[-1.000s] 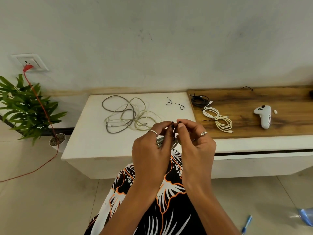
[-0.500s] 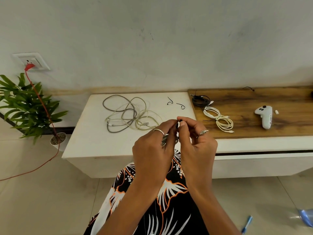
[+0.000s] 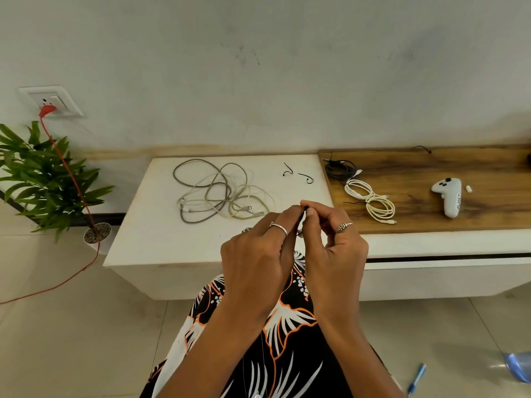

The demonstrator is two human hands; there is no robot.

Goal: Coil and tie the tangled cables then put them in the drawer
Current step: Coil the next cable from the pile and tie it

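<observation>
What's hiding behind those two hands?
Between the left hand and right hand, the fingertips pinch a small black tie. A bit of grey cable peeks out below. The rest of that cable is covered by the hands.

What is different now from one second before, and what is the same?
Both hands, left hand and right hand, rose a little toward the tangled cables, still pinching the black tie between them. The coiled white cable and controller did not move.
</observation>
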